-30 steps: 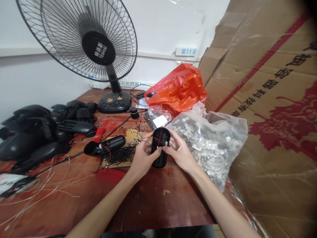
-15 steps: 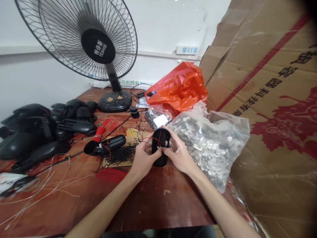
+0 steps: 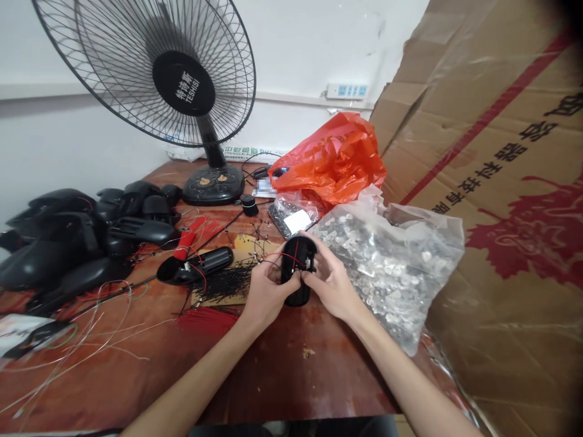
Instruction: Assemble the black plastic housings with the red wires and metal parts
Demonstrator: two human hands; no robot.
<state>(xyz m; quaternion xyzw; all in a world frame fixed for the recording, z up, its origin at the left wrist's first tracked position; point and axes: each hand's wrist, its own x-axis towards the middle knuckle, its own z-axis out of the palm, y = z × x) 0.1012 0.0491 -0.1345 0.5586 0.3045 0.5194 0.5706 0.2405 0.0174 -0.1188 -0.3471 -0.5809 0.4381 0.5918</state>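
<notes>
Between both hands I hold a black plastic housing (image 3: 298, 294), rounded at its ends, with its hollow inside facing me. A red wire and a dark wire cross it, and a small white connector (image 3: 308, 263) shows at its right side. My left hand (image 3: 268, 287) is closed round the left edge, thumb pressed inside. Around the right edge my right hand (image 3: 331, 280) is closed, its thumb tip close to the left one. What lies under the thumbs is too small to make out. Left of my hands lies a similar black housing (image 3: 214, 260) with a red wire.
Black wires (image 3: 228, 284) and red wires (image 3: 207, 318) lie in bundles on the table. A pile of black housings (image 3: 68, 243) is at left, a fan (image 3: 214, 185) behind. To the right stand a clear bag of metal pieces (image 3: 392, 267), an orange bag (image 3: 337, 158) and a large carton (image 3: 478, 152).
The whole view has shifted slightly, so everything appears a little further right. Both hands keep their hold on the housing, with the thumbs in nearly the same place.
</notes>
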